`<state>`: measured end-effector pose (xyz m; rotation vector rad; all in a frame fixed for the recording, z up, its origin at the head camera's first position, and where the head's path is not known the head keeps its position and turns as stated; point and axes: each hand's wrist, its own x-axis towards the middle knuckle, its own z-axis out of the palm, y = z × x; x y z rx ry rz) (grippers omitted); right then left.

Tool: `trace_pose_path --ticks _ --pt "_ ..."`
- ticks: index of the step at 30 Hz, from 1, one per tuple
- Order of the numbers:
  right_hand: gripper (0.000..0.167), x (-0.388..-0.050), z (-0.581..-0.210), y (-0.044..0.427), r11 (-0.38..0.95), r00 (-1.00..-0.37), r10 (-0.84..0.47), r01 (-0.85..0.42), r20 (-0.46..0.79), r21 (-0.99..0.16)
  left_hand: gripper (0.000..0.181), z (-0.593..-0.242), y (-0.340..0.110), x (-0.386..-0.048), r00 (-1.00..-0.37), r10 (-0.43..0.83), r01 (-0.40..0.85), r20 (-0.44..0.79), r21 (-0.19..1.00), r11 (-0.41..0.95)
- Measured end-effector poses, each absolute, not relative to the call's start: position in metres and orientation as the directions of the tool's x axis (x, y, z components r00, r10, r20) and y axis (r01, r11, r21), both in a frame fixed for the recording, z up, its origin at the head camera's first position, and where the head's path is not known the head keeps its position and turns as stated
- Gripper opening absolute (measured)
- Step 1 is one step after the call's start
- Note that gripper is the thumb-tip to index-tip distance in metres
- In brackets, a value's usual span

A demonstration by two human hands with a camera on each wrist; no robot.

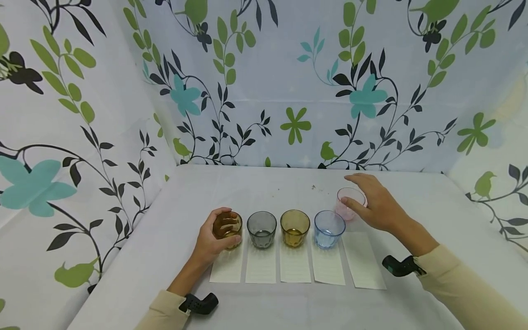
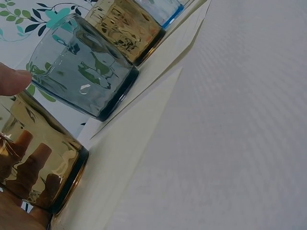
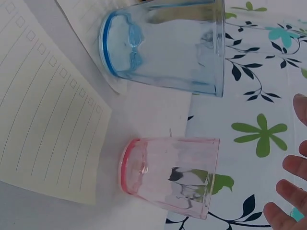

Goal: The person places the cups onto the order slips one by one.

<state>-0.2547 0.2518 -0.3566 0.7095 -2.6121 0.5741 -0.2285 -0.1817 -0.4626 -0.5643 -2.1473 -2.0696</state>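
Observation:
In the head view my left hand [image 1: 206, 242] grips a brown tinted drinking glass [image 1: 232, 224] at the left end of a row. The left wrist view shows fingers behind this brown glass [image 2: 64, 155], with the thumb near its rim. My right hand [image 1: 379, 206] hovers over and beside a pink glass [image 1: 345, 214] at the right, fingers spread. From the right wrist, the fingertips [image 3: 293, 167] are apart from the pink glass [image 3: 163, 167]. Between the hands stand a grey glass [image 1: 261, 236], an amber glass [image 1: 294, 233] and a blue glass [image 1: 329, 233], all upright.
Several lined paper strips [image 1: 365, 263] lie side by side in front of the glasses. The white table [image 1: 231, 183] ends at a leaf-patterned cloth [image 1: 264, 82] behind and at the sides. A black wrist device [image 1: 202, 304] sits on each forearm.

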Motion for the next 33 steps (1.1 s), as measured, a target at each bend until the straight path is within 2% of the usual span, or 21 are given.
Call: trace_pose_path --ticks 5,20,30,33 --pt "0.059 -0.259 -0.36 0.256 0.802 -0.819 -0.371 -0.52 0.437 -0.295 0.073 -0.464 -0.182 -0.229 -0.926 0.185 0.337 0.328 0.942 0.015" --pt "0.072 -0.284 -0.388 0.264 0.832 -0.907 -0.324 -0.408 0.267 -0.376 0.072 -0.462 -0.182 -0.229 -0.92 0.196 0.344 0.34 0.939 -0.011" --pt "0.074 -0.294 -0.406 0.264 0.793 -0.898 -0.322 -0.429 0.301 -0.431 0.071 -0.461 -0.181 -0.228 -0.922 0.198 0.339 0.331 0.941 0.002" --pt "0.074 -0.294 -0.409 0.262 0.794 -0.912 -0.299 -0.401 0.282 -0.456 0.071 -0.462 -0.182 -0.228 -0.924 0.195 0.337 0.33 0.942 0.001"
